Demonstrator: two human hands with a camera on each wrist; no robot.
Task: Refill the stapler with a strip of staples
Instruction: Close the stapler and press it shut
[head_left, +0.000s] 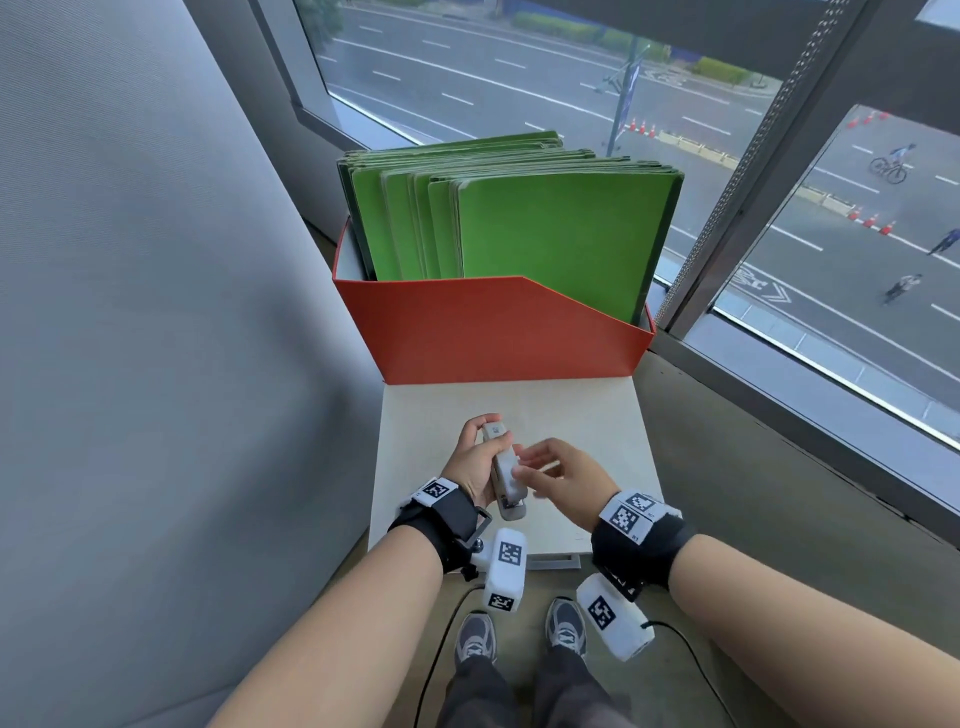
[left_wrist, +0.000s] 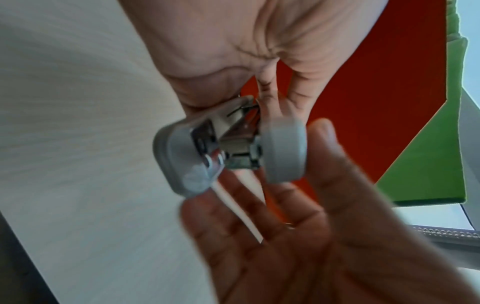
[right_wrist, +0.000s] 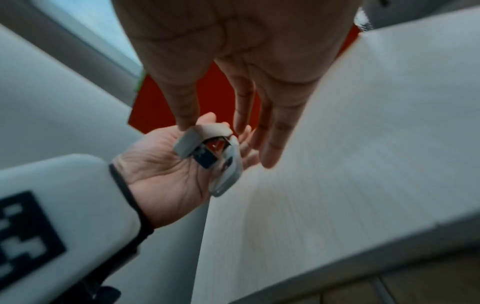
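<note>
A small grey stapler (head_left: 503, 470) is held above the white tabletop (head_left: 587, 415), gripped in my left hand (head_left: 472, 460), whose fingers curl round its body. In the left wrist view the stapler (left_wrist: 283, 150) faces the camera, its top cover and base parted with the metal magazine showing between them. My right hand (head_left: 563, 470) is beside it with straight, spread fingers. The right hand's thumb tip (right_wrist: 185, 121) touches the stapler's top cover (right_wrist: 188, 143), and the left hand (right_wrist: 161, 170) holds it from below. No strip of staples shows in any view.
A red file box (head_left: 488, 332) filled with green folders (head_left: 550, 228) stands at the table's far edge. A grey wall panel lies to the left and a window with its sill to the right. My shoes (head_left: 566, 623) and cables are on the floor below.
</note>
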